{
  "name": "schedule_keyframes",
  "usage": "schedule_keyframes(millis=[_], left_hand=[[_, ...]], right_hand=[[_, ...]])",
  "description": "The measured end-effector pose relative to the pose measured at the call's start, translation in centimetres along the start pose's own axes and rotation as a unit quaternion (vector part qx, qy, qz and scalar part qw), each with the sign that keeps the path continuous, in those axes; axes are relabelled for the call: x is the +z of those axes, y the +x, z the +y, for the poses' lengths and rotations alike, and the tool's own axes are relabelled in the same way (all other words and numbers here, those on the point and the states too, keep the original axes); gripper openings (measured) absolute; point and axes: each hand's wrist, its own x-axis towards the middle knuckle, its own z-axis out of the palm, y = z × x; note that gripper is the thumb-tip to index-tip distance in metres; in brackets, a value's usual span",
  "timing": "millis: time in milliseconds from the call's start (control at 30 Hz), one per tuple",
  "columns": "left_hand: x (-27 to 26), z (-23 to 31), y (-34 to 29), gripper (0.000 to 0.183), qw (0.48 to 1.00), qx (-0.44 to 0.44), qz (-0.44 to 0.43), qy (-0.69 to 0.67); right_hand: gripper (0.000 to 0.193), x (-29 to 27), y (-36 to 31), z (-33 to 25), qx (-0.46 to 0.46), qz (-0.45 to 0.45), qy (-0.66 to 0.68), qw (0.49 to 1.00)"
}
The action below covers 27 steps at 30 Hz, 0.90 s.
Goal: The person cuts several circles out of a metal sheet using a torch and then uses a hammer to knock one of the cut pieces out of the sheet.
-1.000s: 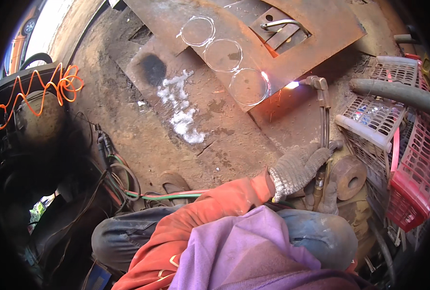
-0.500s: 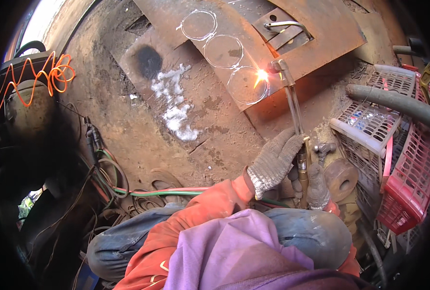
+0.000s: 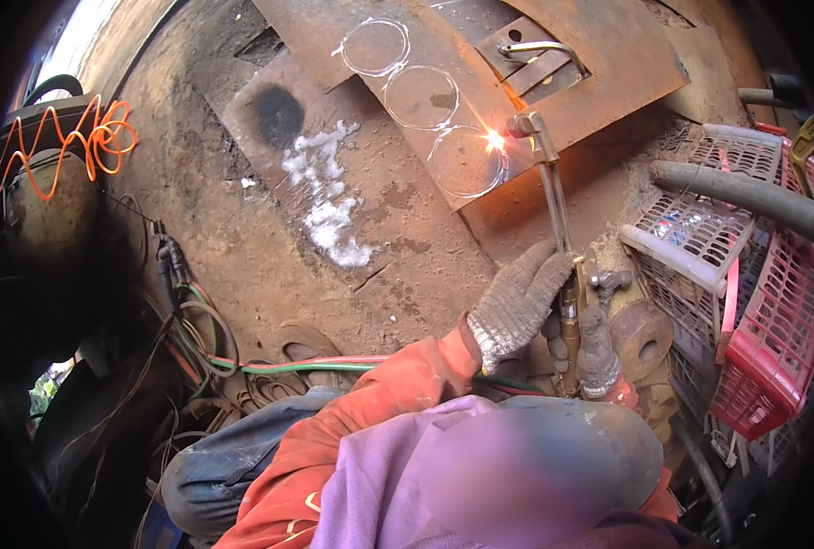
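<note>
We are clasping the torch (image 3: 569, 309) in our right grip (image 3: 597, 355), left grip (image 3: 520, 295) touching it, closure unclear, torch head (image 3: 528, 125) at twelve o'clock over the rusty plate (image 3: 622, 96), crates (image 3: 670, 245) at two.

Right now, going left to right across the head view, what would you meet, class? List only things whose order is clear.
Orange coiled hose → white patch on the ground → left gloved hand → thick round disc → red basket.

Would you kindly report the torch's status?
Left hand against torch, right hand gripping it. Flame at edge of nearest chalk circle. Its glare hides plate there.
</note>
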Motion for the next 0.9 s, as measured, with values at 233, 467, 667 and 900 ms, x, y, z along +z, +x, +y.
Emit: schedule_keyframes(millis=[233,467,667,900], left_hand=[[0.3,0.6,0.1,0.03,1.0,-0.029,-0.004,-0.008],[0.0,-0.4,0.0,0.03,0.995,0.036,0.003,0.089],[0.2,0.8,0.1,0.031,0.998,-0.046,0.008,-0.029],[0.1,0.1,0.1,0.029,0.998,0.024,-0.001,0.059]], right_hand=[[0.066,0.2,-0.2,-0.5,0.009,0.012,-0.017,1.0],[0.069,0.3,0.2,-0.2,0.025,0.016,-0.026,0.999],[0.066,0.0,0.3,-0.1,0.011,0.019,-0.03,0.999],[0.064,-0.3,0.1,-0.1,0.013,0.005,-0.014,1.0]])
